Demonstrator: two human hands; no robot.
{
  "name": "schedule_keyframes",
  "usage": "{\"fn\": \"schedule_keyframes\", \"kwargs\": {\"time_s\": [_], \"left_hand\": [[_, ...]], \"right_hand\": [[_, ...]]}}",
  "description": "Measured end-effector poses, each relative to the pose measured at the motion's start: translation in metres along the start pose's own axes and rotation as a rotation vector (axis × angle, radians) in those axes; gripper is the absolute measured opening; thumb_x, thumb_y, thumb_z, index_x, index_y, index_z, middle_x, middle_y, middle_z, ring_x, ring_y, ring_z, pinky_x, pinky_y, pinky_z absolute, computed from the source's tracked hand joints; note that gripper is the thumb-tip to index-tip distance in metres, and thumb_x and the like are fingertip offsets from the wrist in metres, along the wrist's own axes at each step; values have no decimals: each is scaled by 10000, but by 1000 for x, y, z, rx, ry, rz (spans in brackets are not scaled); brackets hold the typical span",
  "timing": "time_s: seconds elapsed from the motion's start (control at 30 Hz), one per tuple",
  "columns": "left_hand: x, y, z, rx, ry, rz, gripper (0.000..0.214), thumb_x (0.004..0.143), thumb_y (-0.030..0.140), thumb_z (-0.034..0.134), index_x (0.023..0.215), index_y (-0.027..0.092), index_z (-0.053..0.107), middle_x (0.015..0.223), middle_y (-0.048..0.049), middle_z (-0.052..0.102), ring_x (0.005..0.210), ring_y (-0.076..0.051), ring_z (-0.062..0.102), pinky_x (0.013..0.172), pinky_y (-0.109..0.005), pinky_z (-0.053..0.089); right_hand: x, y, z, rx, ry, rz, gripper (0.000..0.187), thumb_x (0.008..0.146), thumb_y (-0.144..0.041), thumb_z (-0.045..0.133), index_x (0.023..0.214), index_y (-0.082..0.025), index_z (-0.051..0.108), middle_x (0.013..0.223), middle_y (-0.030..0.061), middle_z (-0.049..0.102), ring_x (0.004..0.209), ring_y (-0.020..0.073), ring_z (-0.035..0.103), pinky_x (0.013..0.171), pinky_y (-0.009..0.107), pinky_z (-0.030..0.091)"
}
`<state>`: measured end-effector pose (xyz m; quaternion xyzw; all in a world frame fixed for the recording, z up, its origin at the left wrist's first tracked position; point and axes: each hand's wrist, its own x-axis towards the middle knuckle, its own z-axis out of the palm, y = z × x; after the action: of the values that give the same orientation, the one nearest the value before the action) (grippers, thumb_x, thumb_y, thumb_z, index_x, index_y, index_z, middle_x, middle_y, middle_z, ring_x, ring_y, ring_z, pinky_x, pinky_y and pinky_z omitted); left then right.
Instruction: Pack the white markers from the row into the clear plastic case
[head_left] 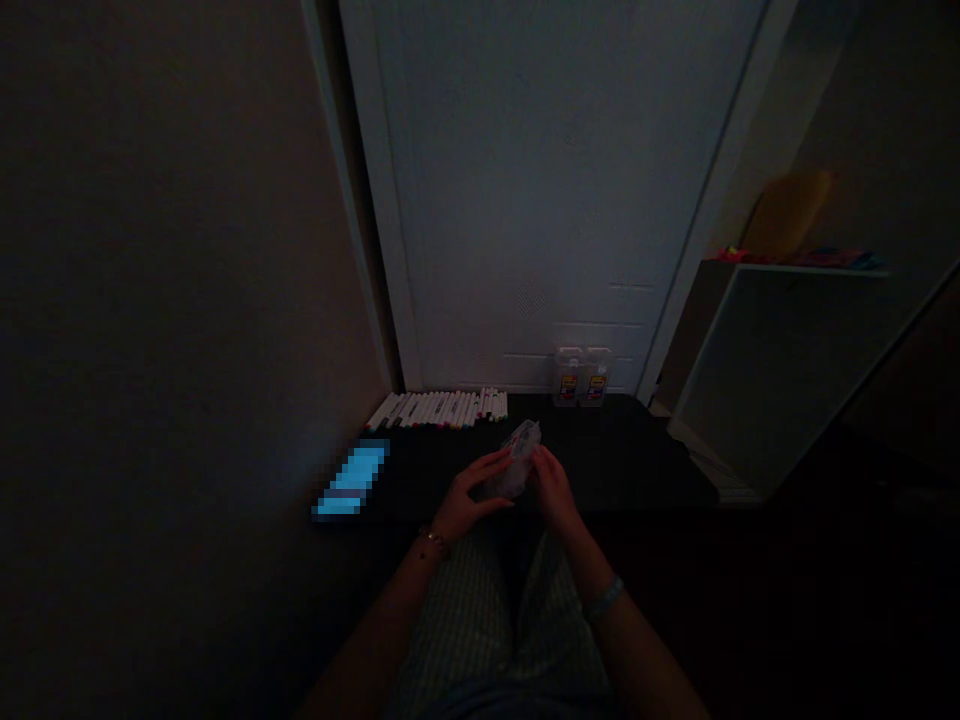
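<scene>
Between my two hands is a clear plastic case (512,474), tilted above the near part of the dark table. My left hand (471,492) grips its left side, thumb below and fingers on top. On the right side and upper edge, the fingers of my right hand (552,482) are closed on the same case. A row of white markers (439,410) with coloured ends lies along the back left of the table. Two more clear cases (580,378) with printed labels stand upright at the back, against the white door. The scene is dim, so what the held case contains cannot be made out.
The dark table (630,460) sits against a white panelled door (555,200). A lit, pixelated phone-like screen (351,482) lies at the table's left end. To the right stands a cabinet (795,370) with a yellow object (787,215) on top. A wall (187,250) closes off the left.
</scene>
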<state>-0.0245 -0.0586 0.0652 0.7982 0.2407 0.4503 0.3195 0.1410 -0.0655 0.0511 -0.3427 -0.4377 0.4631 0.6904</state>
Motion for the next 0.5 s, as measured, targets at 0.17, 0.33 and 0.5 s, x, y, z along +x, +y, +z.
{"fn": "schedule_keyframes", "kwargs": {"time_s": [0.17, 0.33, 0.5], "left_hand": [[0, -4, 1, -58, 13, -23, 569, 674, 273, 732, 1214, 272, 553, 1341, -58, 479, 1249, -271, 409, 1065, -462, 279], [0, -9, 5, -148, -13, -121, 522, 734, 292, 675, 1234, 237, 536, 1337, -58, 484, 1262, -263, 401, 1082, -461, 252], [4, -6, 9, -231, -7, -168, 511, 761, 316, 642, 1248, 219, 521, 1349, -53, 466, 1280, -260, 376, 1098, -451, 226]], "right_hand": [[-2, -3, 3, 15, -3, -13, 308, 784, -492, 550, 896, -212, 613, 848, 6, 633, 725, 152, 562, 628, 251, 437], [-5, -3, 5, 30, 86, -42, 298, 791, -481, 535, 912, -214, 589, 840, -5, 614, 698, 137, 542, 609, 237, 419], [-5, -5, 8, 60, 139, -58, 273, 791, -467, 531, 868, -209, 578, 813, -9, 590, 683, 129, 519, 595, 231, 401]]}}
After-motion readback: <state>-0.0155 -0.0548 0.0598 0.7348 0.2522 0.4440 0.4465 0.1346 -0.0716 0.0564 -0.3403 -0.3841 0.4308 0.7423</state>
